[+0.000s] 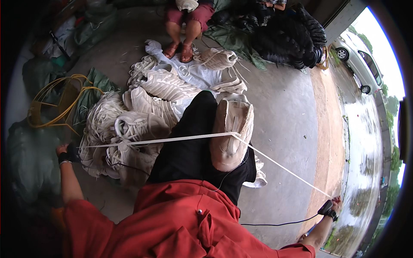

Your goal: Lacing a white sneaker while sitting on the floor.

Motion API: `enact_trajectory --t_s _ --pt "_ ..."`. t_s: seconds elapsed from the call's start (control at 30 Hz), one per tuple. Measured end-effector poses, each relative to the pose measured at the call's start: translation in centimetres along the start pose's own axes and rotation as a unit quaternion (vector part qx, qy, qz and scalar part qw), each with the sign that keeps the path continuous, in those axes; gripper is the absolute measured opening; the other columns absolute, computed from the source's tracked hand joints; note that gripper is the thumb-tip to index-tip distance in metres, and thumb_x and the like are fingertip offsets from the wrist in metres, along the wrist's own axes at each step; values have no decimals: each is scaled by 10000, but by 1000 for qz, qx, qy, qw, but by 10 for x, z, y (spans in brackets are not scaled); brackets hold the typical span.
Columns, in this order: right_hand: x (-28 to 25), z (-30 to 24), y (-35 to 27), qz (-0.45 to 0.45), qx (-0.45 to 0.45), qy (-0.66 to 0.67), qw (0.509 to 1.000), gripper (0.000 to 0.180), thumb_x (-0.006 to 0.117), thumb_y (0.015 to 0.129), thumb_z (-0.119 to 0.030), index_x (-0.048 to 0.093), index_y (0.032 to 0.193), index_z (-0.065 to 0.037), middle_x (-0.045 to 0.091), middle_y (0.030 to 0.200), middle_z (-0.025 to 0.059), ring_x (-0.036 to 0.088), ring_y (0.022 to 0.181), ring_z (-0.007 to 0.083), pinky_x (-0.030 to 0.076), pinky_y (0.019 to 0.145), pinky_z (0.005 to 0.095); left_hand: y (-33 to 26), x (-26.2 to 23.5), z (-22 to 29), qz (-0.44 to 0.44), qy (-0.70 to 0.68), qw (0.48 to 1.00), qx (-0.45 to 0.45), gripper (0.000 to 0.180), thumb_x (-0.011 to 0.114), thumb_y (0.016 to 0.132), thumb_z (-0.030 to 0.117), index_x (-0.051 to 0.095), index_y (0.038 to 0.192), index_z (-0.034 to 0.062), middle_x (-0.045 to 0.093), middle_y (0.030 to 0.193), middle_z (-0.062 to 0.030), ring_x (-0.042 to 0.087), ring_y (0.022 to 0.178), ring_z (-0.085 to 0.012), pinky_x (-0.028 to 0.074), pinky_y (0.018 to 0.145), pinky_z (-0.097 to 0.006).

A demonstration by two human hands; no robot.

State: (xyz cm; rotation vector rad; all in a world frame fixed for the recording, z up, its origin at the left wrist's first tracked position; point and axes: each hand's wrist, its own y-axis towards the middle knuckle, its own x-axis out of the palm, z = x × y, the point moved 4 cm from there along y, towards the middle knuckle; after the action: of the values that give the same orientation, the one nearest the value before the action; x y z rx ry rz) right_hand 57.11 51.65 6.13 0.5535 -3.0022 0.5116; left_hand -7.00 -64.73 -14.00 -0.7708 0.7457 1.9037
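Observation:
A beige sneaker [226,150] rests on my thigh, on the black trousers. From its front lacing a white shoelace [180,138] runs out taut to both sides. My left hand [63,150] is stretched far out to the left, closed at the lace's end; a dark band covers its wrist and palm, partly blurred. Out at the lower right, my right hand [336,203] is closed on the other end of the lace. A black device with a cable is strapped at that wrist. The lace forms a wide V with its point at the shoe.
A heap of beige sneakers [148,103] with loose laces lies left of my legs. Yellow strapping coils [64,112] and green sacks [32,159] lie farther left. Another person's sandalled feet [178,51] are beyond the heap. Black bundles [292,38] lie far right; a car [359,62] stands outside.

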Motion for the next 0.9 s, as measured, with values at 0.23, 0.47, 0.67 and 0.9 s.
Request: enact_trajectory --t_s 0.23,0.47,0.67,0.9 --pt "-14 84 -1 -1 -2 -114 993 54 496 848 -92 542 832 -66 465 668 36 431 574 117 394 530 247 -32 71 36 -55 -315 945 -70 331 538 767 112 552 1096 84 407 569 6 391 431 -118 349 381 -269" --pt "-64 102 -38 55 -52 -294 953 85 494 860 -111 563 870 -63 515 747 63 484 650 127 428 591 253 -255 181 480 -476 -430 767 30 186 477 837 84 619 904 -16 577 660 -51 553 537 -104 450 471 -221" --pt "-96 142 -49 87 -87 -420 899 116 493 871 -128 582 903 -60 558 814 86 529 716 136 457 643 258 -328 212 531 -627 -318 705 94 164 532 875 126 606 819 -9 526 532 -19 443 373 -58 312 320 -197" --pt "-117 211 -71 125 -112 -544 822 155 491 884 -147 603 941 -57 608 893 112 581 792 147 491 703 265 -328 213 537 -634 -313 702 84 173 529 889 150 559 788 13 496 503 -7 393 347 -49 285 306 -200"
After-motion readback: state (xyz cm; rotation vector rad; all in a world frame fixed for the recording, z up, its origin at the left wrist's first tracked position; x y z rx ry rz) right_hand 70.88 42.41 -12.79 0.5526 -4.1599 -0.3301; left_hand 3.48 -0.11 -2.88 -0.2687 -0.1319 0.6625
